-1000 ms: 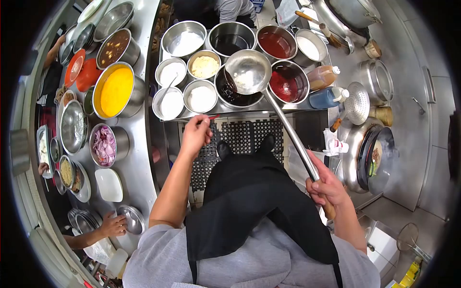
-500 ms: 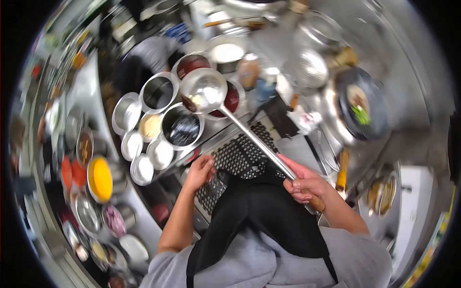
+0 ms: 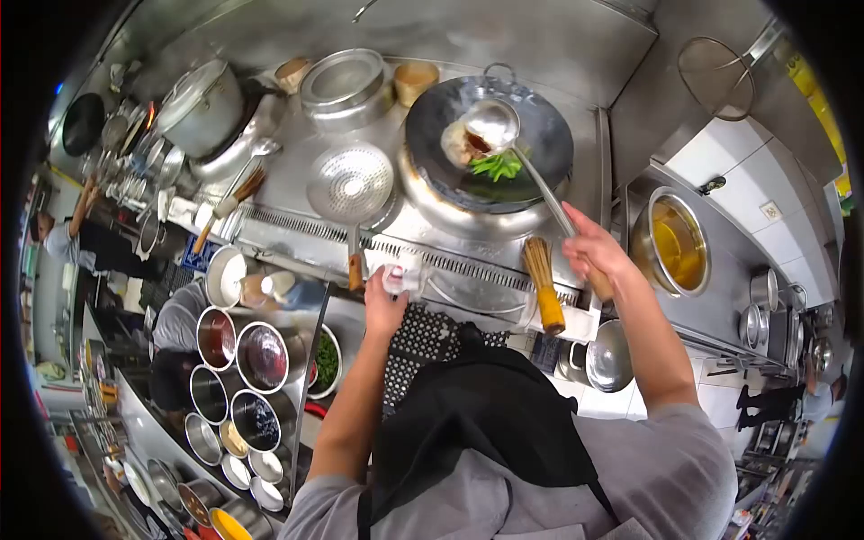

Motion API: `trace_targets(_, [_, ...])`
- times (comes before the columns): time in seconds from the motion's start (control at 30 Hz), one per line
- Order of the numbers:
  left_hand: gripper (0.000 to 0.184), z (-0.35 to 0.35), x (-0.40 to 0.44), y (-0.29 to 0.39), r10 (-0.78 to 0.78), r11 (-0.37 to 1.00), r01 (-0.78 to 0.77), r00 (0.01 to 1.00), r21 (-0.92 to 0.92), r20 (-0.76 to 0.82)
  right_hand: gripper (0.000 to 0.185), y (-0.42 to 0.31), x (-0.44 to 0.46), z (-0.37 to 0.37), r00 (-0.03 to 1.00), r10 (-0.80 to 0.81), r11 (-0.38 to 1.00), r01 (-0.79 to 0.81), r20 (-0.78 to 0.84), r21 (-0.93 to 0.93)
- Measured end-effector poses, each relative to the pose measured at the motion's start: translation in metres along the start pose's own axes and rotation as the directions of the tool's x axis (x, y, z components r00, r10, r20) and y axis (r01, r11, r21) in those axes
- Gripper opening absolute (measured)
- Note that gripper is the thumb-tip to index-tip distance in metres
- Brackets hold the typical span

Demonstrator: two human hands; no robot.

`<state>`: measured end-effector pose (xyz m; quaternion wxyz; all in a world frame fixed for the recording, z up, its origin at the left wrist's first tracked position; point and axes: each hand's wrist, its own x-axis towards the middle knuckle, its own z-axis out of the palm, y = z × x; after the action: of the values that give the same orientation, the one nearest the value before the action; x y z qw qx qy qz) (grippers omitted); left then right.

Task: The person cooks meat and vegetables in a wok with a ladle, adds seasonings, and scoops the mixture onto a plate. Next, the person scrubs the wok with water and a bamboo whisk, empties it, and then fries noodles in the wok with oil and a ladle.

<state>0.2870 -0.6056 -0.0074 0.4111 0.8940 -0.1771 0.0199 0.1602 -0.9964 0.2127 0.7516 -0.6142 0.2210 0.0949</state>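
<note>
My right hand (image 3: pixel 594 247) is closed round the wooden-ended handle of a long metal ladle (image 3: pixel 492 124). The ladle's bowl is over a dark wok (image 3: pixel 432 166), and brown sauce shows at its lip. Below the bowl lie green vegetables (image 3: pixel 497 166) and a pale food (image 3: pixel 457 144) with sauce on it. Steam rises from the wok. At the stove's front edge my left hand (image 3: pixel 387 301) is at a crumpled white cloth (image 3: pixel 401 275), with its fingers bent on it. The perforated skimmer (image 3: pixel 351 184) lies just beyond this hand.
A bamboo brush (image 3: pixel 542 283) lies on the stove front. Metal pots of sauces and powders (image 3: pixel 262 356) stand at the lower left, near a person in grey (image 3: pixel 180 315). At the right are a bowl of yellow liquid (image 3: pixel 678 243) and a hanging strainer (image 3: pixel 717 79).
The view has turned from the sauce pots to the stove. My right hand has brought the ladle over the wok. My left hand has moved to the white cloth.
</note>
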Motion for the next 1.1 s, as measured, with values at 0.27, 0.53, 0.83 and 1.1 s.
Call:
trace_targets(0.27, [0.062,0.049,0.077,-0.005,-0.303,0.906,0.180,0.907,0.382,0.293,0.084,0.010,0.078,-0.039,0.984,-0.043,0.923,-0.028,-0.174,-0.383])
trace_targets(0.53, [0.042,-0.048,0.119,0.050,-0.334,0.126,0.528,0.820,-0.840,0.465,0.087,0.008,0.058,-0.034,0.973,0.041,0.926,-0.122,-0.227,-0.357])
trace_targets(0.83, [0.043,0.044,0.201,0.120,-0.304,0.129,0.880,0.475,-0.458,0.826,0.085,0.035,0.050,0.045,0.986,0.092,0.987,-0.109,-0.143,-0.119])
trace_targets(1.1, [0.018,0.094,0.194,0.142,-0.296,0.201,0.848,0.530,-0.491,0.795,0.087,0.013,-0.016,0.050,0.944,-0.222,0.445,-0.125,-0.245,-0.887])
